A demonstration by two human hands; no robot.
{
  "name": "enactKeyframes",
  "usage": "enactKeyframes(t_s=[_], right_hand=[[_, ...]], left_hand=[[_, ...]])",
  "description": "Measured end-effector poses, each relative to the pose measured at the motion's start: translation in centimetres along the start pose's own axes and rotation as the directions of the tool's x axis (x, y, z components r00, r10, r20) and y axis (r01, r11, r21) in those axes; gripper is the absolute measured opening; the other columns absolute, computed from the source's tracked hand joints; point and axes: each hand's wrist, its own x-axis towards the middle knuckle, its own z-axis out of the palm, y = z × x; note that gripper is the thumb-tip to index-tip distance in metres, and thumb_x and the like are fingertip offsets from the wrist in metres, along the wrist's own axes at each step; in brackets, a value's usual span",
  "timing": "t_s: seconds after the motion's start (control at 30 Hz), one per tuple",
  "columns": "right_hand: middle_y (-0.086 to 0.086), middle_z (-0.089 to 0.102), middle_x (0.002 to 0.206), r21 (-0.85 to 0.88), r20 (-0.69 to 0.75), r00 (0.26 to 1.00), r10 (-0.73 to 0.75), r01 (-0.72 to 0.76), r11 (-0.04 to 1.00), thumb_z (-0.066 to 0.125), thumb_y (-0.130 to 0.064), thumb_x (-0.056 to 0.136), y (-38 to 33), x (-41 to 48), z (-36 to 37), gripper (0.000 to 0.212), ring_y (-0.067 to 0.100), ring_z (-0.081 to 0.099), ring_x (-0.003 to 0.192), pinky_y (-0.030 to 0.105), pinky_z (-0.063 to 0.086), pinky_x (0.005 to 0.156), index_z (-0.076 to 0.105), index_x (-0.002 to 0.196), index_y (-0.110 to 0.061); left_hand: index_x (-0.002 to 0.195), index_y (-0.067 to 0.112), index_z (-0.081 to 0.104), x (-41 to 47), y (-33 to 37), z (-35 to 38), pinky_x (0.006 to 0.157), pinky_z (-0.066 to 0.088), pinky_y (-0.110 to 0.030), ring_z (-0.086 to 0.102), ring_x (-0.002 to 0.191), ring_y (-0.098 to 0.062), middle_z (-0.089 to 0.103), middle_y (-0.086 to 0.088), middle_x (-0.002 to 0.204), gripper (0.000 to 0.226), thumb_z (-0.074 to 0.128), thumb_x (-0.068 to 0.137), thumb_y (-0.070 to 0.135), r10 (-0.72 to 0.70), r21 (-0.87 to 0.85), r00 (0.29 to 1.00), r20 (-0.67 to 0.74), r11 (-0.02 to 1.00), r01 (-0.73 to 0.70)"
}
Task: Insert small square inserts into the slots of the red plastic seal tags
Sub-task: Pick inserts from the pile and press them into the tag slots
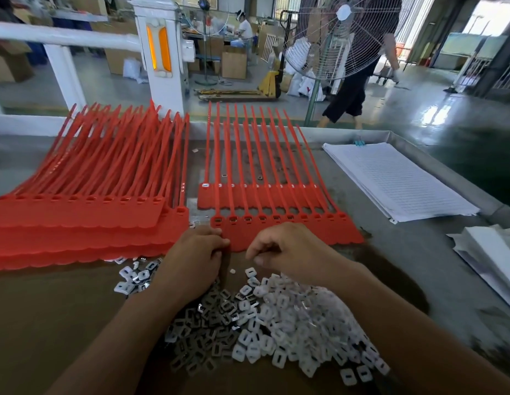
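Note:
A strip of joined red seal tags [310,232] lies flat in front of me, its row of square slots [276,218] facing up and its long tails pointing away. My left hand [195,253] grips the strip's near-left corner with curled fingers. My right hand [285,249] hovers just above the strip's near edge, fingers curled; whether it holds an insert is hidden. A heap of small white and metal square inserts [265,323] lies between my forearms. A second strip [265,195] lies behind the first.
A thick stack of red tag strips [77,223] fills the left of the table. A pile of lined paper sheets [399,181] lies at the right, with white card pieces [487,252] nearer. Behind the table stand a fan [333,38] and a walking person [359,81].

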Motion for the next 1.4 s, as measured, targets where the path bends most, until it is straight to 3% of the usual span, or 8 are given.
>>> enactKeyframes(t_s=[0.23,0.37,0.5,0.6,0.77,0.9,1.07,1.4], right_hand=[[-0.016,0.062,0.075,0.002,-0.274,0.947,0.169,-0.175,0.985,0.064,-0.015,0.084,4.6,0.7,-2.7,0.015,-0.007,0.055,0.07,0.006,0.039,0.06,0.063,0.073,-0.026],[-0.013,0.059,0.068,0.042,-0.38,0.894,0.236,-0.238,0.97,0.061,-0.005,0.083,7.7,1.9,-3.7,0.028,0.008,0.056,0.073,0.029,0.045,0.075,0.058,0.063,-0.026],[-0.011,0.057,0.063,0.069,-0.438,0.844,0.31,-0.312,0.947,0.053,-0.005,0.085,9.6,2.7,-3.8,0.033,0.008,0.054,0.064,0.035,0.047,0.073,0.052,0.06,-0.026],[-0.003,0.06,0.069,0.177,-0.453,0.817,0.357,-0.31,0.934,0.052,-0.002,0.086,10.2,2.8,-3.5,0.029,0.017,0.059,0.069,0.038,0.05,0.075,0.05,0.067,-0.024],[-0.005,0.063,0.065,0.225,-0.425,0.834,0.351,-0.279,0.934,0.061,-0.001,0.082,10.0,2.5,-3.5,0.023,0.009,0.06,0.061,0.03,0.049,0.068,0.06,0.073,-0.021],[-0.006,0.062,0.068,0.163,-0.427,0.829,0.361,-0.322,0.933,0.066,-0.007,0.08,9.8,2.5,-3.9,0.021,0.012,0.059,0.068,0.026,0.046,0.07,0.059,0.067,-0.023],[-0.006,0.059,0.078,0.102,-0.404,0.844,0.353,-0.342,0.934,0.063,-0.008,0.084,10.0,2.7,-3.9,0.014,0.007,0.052,0.075,0.019,0.034,0.066,0.063,0.078,-0.021],[-0.013,0.058,0.071,-0.071,-0.342,0.883,0.322,-0.366,0.928,0.061,-0.006,0.08,10.5,3.6,-4.0,0.019,0.0,0.051,0.068,0.02,0.036,0.069,0.067,0.066,-0.017]], left_hand=[[0.121,0.019,0.059,-0.1,0.2,0.0,0.101,0.019,-0.016,0.034,0.127,-0.01,0.045,0.007,0.136,0.033,0.048,0.09,0.011,-0.017,-0.021,1.0,0.003,1.0,0.017],[0.12,0.019,0.059,-0.1,0.3,0.0,0.101,0.018,-0.015,0.034,0.127,-0.01,0.046,0.007,0.136,0.033,0.049,0.09,0.01,-0.018,-0.024,1.0,0.005,1.0,0.018],[0.12,0.019,0.059,-0.1,0.3,0.0,0.099,0.017,-0.013,0.033,0.127,-0.009,0.045,0.008,0.136,0.033,0.049,0.09,0.011,-0.025,-0.026,1.0,0.0,0.999,0.025],[0.119,0.019,0.06,-0.1,0.3,0.1,0.096,0.016,-0.011,0.035,0.126,-0.009,0.047,0.007,0.135,0.032,0.049,0.09,0.01,-0.016,-0.023,1.0,-0.006,1.0,0.016],[0.118,0.017,0.061,-0.2,0.4,-0.1,0.09,0.02,-0.011,0.038,0.124,-0.011,0.049,0.005,0.133,0.031,0.049,0.09,0.01,-0.002,-0.017,1.0,-0.017,1.0,0.002],[0.118,0.017,0.061,-0.2,0.5,-0.2,0.09,0.021,-0.011,0.038,0.123,-0.011,0.048,0.005,0.133,0.031,0.048,0.091,0.011,0.004,-0.014,1.0,-0.008,1.0,-0.004],[0.119,0.018,0.06,-0.2,0.4,-0.2,0.095,0.02,-0.013,0.036,0.125,-0.011,0.048,0.005,0.134,0.031,0.048,0.091,0.011,-0.011,-0.021,1.0,0.003,1.0,0.011],[0.118,0.02,0.061,0.0,0.4,0.0,0.104,0.023,-0.021,0.037,0.125,-0.01,0.048,0.006,0.133,0.032,0.05,0.09,0.012,-0.028,-0.023,1.0,0.004,0.999,0.028]])
